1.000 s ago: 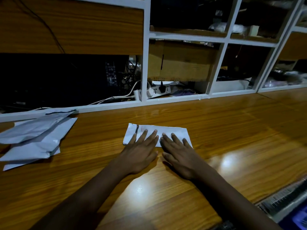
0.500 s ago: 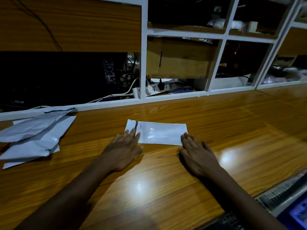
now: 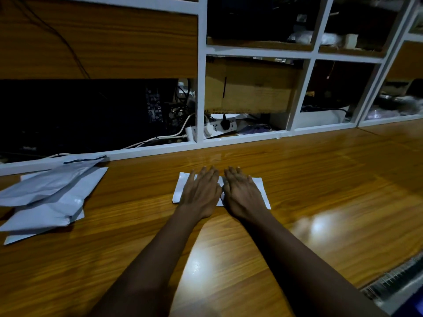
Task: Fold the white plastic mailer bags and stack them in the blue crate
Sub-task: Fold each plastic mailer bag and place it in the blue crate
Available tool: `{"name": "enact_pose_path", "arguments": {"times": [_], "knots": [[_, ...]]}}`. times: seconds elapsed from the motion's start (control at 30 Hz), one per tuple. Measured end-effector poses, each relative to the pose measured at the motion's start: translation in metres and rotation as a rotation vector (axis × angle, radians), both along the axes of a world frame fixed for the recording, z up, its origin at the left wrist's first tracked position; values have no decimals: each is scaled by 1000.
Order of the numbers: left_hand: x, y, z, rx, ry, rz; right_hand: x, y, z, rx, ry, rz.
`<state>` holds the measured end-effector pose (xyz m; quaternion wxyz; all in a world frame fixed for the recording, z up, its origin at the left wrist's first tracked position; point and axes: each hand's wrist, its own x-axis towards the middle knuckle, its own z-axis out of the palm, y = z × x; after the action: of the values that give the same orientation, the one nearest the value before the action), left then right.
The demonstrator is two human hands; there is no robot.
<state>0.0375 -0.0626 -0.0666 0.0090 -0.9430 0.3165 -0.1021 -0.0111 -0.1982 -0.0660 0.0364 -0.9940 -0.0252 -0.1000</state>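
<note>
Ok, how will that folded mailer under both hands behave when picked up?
Probably floppy and light: the thin folded mailer lies flat under the left hand and right hand. It likely slides easily, since the wooden table shines with glare. The fold may spring open once released.

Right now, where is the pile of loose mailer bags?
Head view: the pile of mailer bags lies at the left of the wooden table, beside the white shelf rail.
</note>
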Motion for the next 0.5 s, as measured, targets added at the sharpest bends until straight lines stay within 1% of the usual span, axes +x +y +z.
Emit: {"name": "enact_pose_path", "arguments": {"times": [0.07, 0.13, 0.2, 0.27, 0.3, 0.37, 0.43, 0.5], "knots": [[4, 0, -3, 54, 16, -11, 7, -4, -6, 28, 27, -21], [9, 2, -6, 56, 84, -24, 9, -10, -12, 22, 45, -22], [13, 5, -3, -61, 201, 11, 9, -17, -15, -4, 166, -40], [16, 8, 1, -157, 288, 54, 8, -26, -15, 45, 204, -46], [17, 11, 3, -158, 306, 77, 5, -29, -13, 41, 209, -60], [22, 20, 1, -108, 335, 119, -2, -40, -11, 10, 126, -85], [26, 27, -1, -63, 354, 168, -8, -53, -11, 51, 86, -162], [26, 31, -2, -83, 339, 210, -12, -62, -10, 104, 102, -227]]}}
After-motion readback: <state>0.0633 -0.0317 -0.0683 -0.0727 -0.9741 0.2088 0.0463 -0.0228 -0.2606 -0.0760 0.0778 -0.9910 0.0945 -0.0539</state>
